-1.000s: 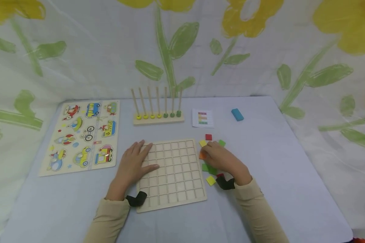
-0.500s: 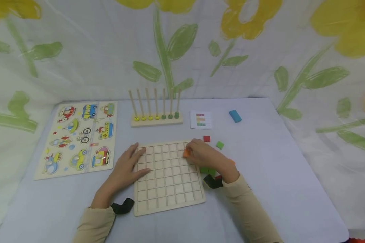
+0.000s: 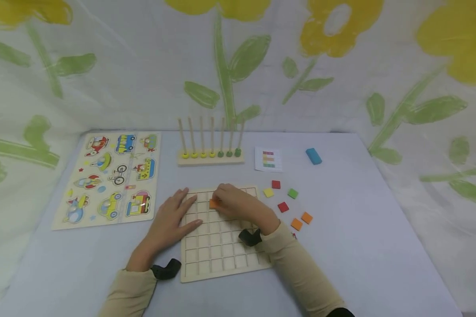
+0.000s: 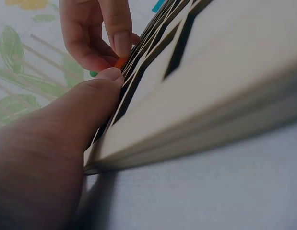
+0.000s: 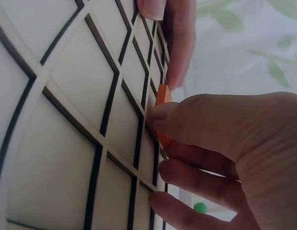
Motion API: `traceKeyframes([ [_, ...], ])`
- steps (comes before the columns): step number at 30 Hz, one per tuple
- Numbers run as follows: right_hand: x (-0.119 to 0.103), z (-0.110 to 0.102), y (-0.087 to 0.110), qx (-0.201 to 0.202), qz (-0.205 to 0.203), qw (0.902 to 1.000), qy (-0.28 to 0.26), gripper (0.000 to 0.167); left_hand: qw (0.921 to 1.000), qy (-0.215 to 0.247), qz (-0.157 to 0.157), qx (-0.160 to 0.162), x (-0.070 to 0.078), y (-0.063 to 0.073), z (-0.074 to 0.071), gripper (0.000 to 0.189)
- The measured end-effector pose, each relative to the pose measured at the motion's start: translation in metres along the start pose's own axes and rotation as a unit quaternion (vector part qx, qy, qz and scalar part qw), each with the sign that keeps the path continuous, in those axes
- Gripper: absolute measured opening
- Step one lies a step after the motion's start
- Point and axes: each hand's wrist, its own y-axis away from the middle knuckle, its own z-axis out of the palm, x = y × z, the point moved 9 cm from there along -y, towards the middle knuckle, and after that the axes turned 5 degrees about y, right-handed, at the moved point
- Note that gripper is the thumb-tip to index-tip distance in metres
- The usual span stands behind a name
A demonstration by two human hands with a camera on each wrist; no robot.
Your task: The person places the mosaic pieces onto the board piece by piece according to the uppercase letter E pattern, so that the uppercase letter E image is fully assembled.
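Observation:
A wooden grid board [image 3: 206, 268] with square cells lies in the middle of the table. My left hand [image 3: 170, 224] rests on its left edge, fingers spread and thumb reaching over the cells. Between thumb and fingers, my right hand [image 3: 236, 203] pinches an orange square tile [image 3: 213, 204] at the upper rows of the board. In the right wrist view the orange tile [image 5: 163, 96] stands tilted against the grid, the thumb on its face. The left wrist view shows my left thumb [image 4: 102, 86] close beside that tile.
Right of the board lie loose tiles: yellow [image 3: 268, 192], red [image 3: 276, 184], green [image 3: 293, 193] and orange [image 3: 296, 224]. Behind stand a peg rack [image 3: 211, 161] with beads, a pattern card [image 3: 268, 167] and a blue block [image 3: 313, 156]. A vehicle puzzle board [image 3: 107, 176] lies left.
My right hand has picked up the orange tile from the loose tiles and carried it left over the board to its upper rows. My left hand stays at the board's left edge.

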Motion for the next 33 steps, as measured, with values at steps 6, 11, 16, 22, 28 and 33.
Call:
traceKeyframes([
  [6,0.0,0.004,0.001,0.008,-0.004,0.9994,0.033,0.019,0.9999,0.001,-0.007,-0.007,0.001,0.0,0.001,0.072],
  [11,-0.004,0.001,0.003,0.026,-0.019,0.998,0.054,0.019,0.9999,0.006,-0.007,-0.012,0.002,0.001,0.0,0.071],
  [16,-0.008,-0.002,0.005,0.044,-0.032,0.9957,0.075,0.018,0.9999,0.007,-0.005,-0.011,0.002,0.001,0.0,0.069],
  [22,-0.01,-0.005,0.007,0.064,-0.041,0.9937,0.082,0.017,0.9999,0.01,-0.001,-0.005,0.002,0.001,0.0,0.067],
  [28,-0.01,-0.005,0.007,0.054,-0.033,0.9948,0.081,0.018,0.9998,0.02,-0.003,-0.004,0.004,0.0,-0.003,0.069],
  [33,-0.006,-0.002,0.007,0.031,-0.024,0.9964,0.076,0.02,0.9997,0.02,-0.012,-0.007,0.002,0.001,-0.002,0.068],
])
